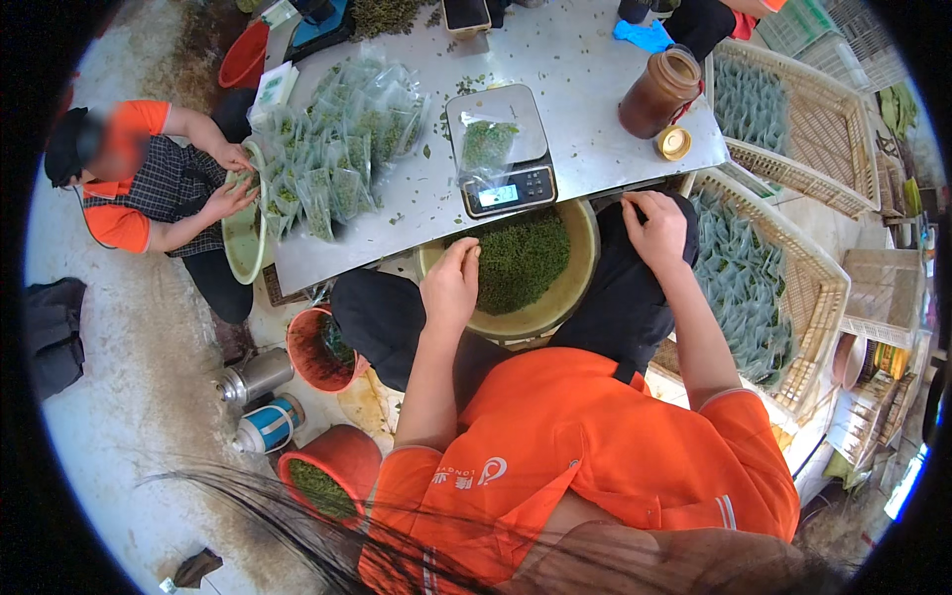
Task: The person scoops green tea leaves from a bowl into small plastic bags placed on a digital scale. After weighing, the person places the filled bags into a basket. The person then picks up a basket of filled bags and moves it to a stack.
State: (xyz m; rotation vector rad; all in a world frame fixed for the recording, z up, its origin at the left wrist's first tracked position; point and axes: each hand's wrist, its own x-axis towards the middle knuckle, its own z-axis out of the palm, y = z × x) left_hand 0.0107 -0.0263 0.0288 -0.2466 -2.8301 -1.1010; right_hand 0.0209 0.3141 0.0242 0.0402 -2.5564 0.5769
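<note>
On the metal table (580, 67) in front of me, a digital scale (513, 195) carries a clear plastic bag of green peppercorn-like berries (487, 145). Below the table edge, a yellowish basin (520, 321) between my knees holds a heap of loose green berries (520, 260). My left hand (450, 279) is over the basin's left rim, thumb and fingertips close together; whether something small is between them I cannot tell. My right hand (656, 227) is at the table's front edge above my knee, fingers bent and apart, with nothing visible in it.
Many filled bags (335, 141) lie on the table's left. A brown plastic jar (660, 91) and its gold lid (673, 143) stand right. Crates (818, 290) of bags are at my right. Red buckets (327, 349) and vacuum flasks (256, 375) stand left, near a co-worker holding a green basin (242, 245).
</note>
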